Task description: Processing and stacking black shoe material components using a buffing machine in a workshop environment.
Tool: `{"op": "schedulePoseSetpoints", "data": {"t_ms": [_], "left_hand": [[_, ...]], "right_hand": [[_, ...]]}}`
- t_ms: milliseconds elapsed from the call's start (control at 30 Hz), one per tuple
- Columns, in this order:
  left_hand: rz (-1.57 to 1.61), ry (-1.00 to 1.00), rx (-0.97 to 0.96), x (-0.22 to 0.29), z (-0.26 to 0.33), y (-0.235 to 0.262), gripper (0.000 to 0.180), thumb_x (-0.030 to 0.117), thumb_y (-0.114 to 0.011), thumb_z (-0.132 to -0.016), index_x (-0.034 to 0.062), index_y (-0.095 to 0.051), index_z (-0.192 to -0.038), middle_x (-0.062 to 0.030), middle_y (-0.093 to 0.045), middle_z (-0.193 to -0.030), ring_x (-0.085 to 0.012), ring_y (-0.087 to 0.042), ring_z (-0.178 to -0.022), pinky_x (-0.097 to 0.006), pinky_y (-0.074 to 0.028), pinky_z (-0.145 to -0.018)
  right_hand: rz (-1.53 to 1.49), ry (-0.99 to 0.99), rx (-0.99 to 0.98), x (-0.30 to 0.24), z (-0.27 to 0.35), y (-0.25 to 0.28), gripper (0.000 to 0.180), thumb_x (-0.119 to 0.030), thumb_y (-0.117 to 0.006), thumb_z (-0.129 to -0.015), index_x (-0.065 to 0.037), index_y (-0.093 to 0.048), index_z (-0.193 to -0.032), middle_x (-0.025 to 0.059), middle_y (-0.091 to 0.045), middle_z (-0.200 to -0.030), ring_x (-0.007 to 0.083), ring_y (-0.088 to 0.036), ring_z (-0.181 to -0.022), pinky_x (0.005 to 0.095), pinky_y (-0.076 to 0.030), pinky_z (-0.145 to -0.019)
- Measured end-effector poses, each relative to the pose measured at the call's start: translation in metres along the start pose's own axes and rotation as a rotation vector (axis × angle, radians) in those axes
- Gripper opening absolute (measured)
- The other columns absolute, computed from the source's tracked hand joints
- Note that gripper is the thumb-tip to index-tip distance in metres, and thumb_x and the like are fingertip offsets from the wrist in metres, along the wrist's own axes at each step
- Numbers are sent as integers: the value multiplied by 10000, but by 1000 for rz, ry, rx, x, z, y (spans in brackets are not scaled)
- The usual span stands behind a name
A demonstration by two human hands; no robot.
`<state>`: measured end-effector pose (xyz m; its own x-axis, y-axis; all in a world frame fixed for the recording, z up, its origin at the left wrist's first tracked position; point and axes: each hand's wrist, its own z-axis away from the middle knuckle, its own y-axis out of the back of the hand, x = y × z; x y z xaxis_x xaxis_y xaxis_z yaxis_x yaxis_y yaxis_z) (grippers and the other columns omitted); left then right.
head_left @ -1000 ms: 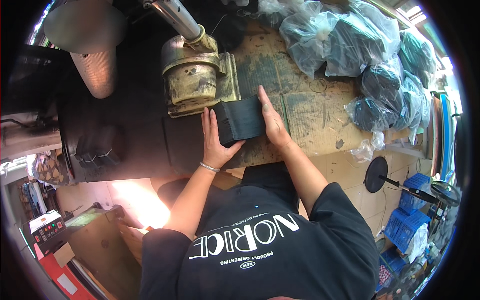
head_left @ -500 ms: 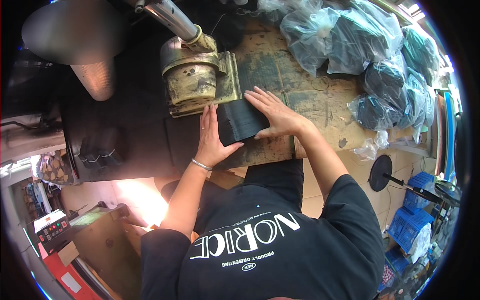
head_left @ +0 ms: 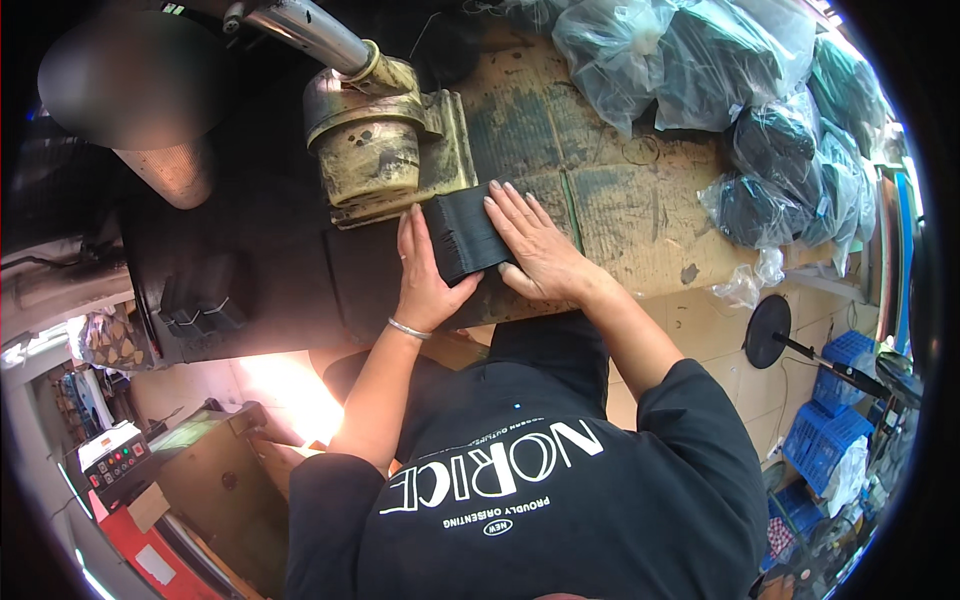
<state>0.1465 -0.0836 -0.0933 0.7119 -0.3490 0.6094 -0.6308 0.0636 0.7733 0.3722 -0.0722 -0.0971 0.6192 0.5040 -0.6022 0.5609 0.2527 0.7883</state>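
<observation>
A block-like stack of thin black sheets (head_left: 466, 235) stands on the dark part of the worktable, right in front of a yellowish, black-smeared machine (head_left: 372, 150). My left hand (head_left: 430, 272) presses its fingers and thumb against the stack's left side and near corner. From the right, my right hand (head_left: 540, 245) lies along the opposite side, its fingers reaching to the far corner and its thumb at the near edge. Between the two palms the stack is held, its layered edges facing up. A silver bangle circles my left wrist.
Worn cardboard (head_left: 640, 215) covers the table's right part. Clear plastic bags of black goods (head_left: 720, 85) pile up at the far right. Tied black bundles (head_left: 205, 305) lie on the left. Blue crates (head_left: 825, 440) and a control box (head_left: 115, 462) stand below table height.
My right hand has shifted against the stack's right side, its thumb now drawn along the near edge. The whole view has shifted slightly; the left hand keeps its place at the stack.
</observation>
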Motion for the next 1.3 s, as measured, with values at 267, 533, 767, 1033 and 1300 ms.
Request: {"op": "schedulePoseSetpoints", "data": {"t_ms": [267, 533, 767, 1033, 1300], "left_hand": [[-119, 61, -200, -8, -15, 25, 1276, 396, -944, -491, 1, -223, -1466, -228, -357, -1424, -383, -354, -1324, -479, -279, -1127], [-52, 28, -273, -24, -18, 24, 1257, 384, -944, -499, 15, -230, -1465, -203, -379, -1428, -371, -396, -1321, -442, -324, -1125], [119, 48, -152, -11, -9, 16, 1071, 276, -910, -541, -12, -343, -1403, -204, -467, -1319, -373, -489, -1227, -416, -398, -1056], [-30, 237, 115, 2, 64, 83, 1029, 208, -895, -561, -36, -326, -1383, -184, -488, -1255, -312, -518, -1178, -383, -412, -1024], [-168, 316, 491, -85, 77, 174, 1020, 264, -898, -566, -18, -340, -1372, -203, -471, -1269, -368, -484, -1187, -436, -407, -1017]], "right_hand": [[-16, -15, -5, 0, 1, 1, 837, -246, -544, -782, 51, -233, -1499, 250, -172, -1590, 378, -131, -1493, 505, -134, -1208], [-61, -36, 5, 1, 4, -3, 867, -247, -531, -771, 21, -193, -1523, 232, -129, -1607, 377, -96, -1500, 503, -107, -1212], [-217, -50, 99, 9, 17, -8, 877, -248, -547, -791, 12, -164, -1536, 230, -124, -1610, 366, -93, -1504, 483, -107, -1212], [-477, -178, 320, 13, 30, -24, 757, -105, -556, -852, -10, -236, -1532, 196, -215, -1600, 332, -183, -1493, 397, -170, -1206], [-97, -43, 177, -3, 17, -30, 734, -145, -582, -833, -7, -310, -1500, 196, -316, -1556, 360, -256, -1461, 469, -202, -1189]]}}
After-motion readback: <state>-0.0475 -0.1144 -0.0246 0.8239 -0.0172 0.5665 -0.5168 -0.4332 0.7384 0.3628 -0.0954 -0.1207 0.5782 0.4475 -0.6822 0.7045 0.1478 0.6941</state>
